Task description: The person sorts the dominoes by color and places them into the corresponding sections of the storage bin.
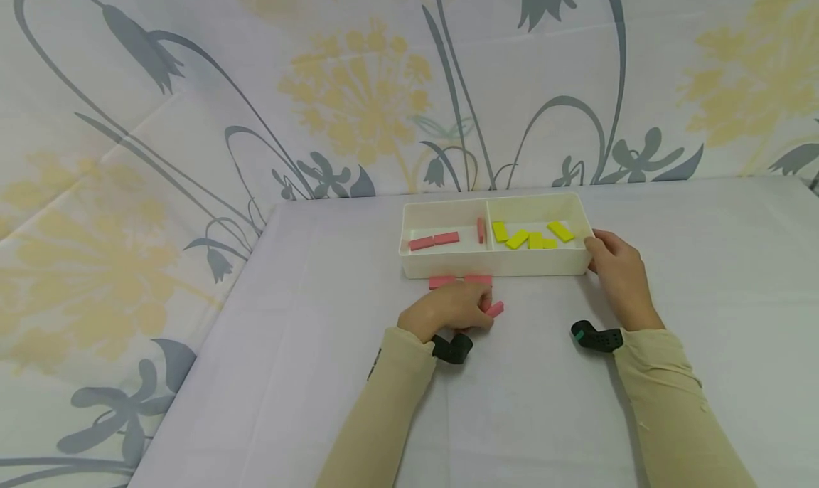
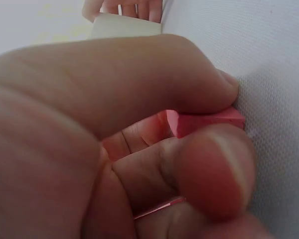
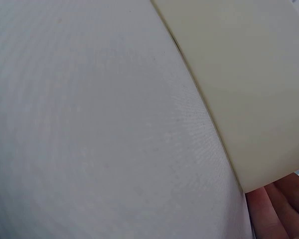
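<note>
My left hand (image 1: 451, 306) is low over the table in front of the white two-compartment box (image 1: 495, 264). Between its thumb and fingertip it pinches a small pink rectangular block (image 1: 495, 309); in the left wrist view that block (image 2: 204, 122) is close to the cloth. Two more pink blocks (image 1: 442, 282) lie along the box's front wall, partly behind the left hand. At the box's right end, my right hand (image 1: 621, 282) grips the front corner, thumb at the rim. In the right wrist view, fingers (image 3: 266, 214) show beyond the box's wall.
Inside the box's left compartment are three pink blocks (image 1: 446, 237), one standing near the divider (image 1: 489, 225). Several yellow blocks (image 1: 560, 231) lie in the right compartment. White cloth (image 1: 288, 374) covers the table, and a flower-patterned curtain (image 1: 384, 82) hangs behind and at left.
</note>
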A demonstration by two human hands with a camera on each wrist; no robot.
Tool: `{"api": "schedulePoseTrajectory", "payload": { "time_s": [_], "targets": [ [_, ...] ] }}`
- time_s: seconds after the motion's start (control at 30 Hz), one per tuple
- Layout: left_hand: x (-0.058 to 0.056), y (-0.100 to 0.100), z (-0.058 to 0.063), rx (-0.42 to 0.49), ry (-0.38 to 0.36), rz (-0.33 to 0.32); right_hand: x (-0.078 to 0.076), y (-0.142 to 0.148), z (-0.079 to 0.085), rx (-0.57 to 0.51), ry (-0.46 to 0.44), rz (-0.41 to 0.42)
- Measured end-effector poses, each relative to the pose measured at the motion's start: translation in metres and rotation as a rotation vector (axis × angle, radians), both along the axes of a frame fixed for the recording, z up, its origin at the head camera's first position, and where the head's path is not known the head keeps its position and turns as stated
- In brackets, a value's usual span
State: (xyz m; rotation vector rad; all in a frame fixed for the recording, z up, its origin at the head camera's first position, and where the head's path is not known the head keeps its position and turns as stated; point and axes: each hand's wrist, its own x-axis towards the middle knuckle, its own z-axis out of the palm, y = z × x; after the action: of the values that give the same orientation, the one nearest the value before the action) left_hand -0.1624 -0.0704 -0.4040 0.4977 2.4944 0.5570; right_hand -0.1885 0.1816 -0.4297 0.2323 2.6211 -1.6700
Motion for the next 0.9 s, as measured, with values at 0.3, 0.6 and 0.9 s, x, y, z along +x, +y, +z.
{"api": "schedulePoseTrajectory", "payload": {
  "time_s": [0.3, 0.6, 0.9],
  "targets": [
    [-0.0001, -0.0009, -0.0004, -0.012, -0.018, 0.017, 0.0, -0.0006, 0.0008, -0.012, -0.002, 0.001],
    [-0.0011, -0.0036, 0.004, -0.006, -0.009, 0.007, 0.0013, -0.0007, 0.004, -0.012, -0.001, 0.008],
    [-0.0009, -0.0078, 0.008, 0.054, -0.048, -0.019, 0.002, -0.0001, 0.0024, -0.009, 0.002, 0.013]
  ]
}}
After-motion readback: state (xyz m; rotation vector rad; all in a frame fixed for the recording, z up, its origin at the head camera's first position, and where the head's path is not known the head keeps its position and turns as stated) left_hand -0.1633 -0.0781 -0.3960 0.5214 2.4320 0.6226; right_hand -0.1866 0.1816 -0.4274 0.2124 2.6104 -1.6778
